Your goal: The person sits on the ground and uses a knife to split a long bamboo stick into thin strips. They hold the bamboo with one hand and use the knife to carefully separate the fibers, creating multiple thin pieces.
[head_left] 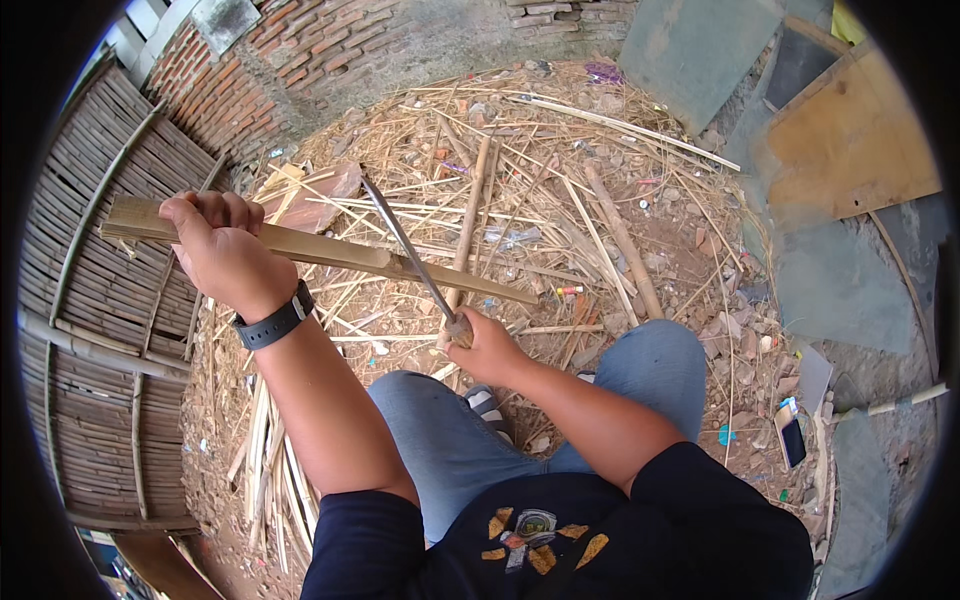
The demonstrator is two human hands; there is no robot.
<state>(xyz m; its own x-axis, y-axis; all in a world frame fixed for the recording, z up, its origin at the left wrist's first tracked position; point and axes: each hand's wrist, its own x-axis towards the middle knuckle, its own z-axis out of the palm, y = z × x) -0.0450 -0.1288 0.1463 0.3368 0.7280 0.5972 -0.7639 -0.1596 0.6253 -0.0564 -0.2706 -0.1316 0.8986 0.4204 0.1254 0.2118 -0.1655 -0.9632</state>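
Bamboo [330, 250] w/ L hand [228, 252] fingers clenched nr one end, R hand [487, 350] fingers grasping knife [411, 252] crossing it twd other end.

The right hand [490, 349] is hiding part of the knife handle [459, 330], the left hand [228, 252] is covering some of the bamboo piece [340, 249], and the lower edge is cropping the dark shirt [700, 530]

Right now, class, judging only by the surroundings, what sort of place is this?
Probably a rough outdoor work yard: brown dirt ground littered with long, pale, thin strips, a weathered red-brick wall and a brown slatted panel, apparently bamboo.
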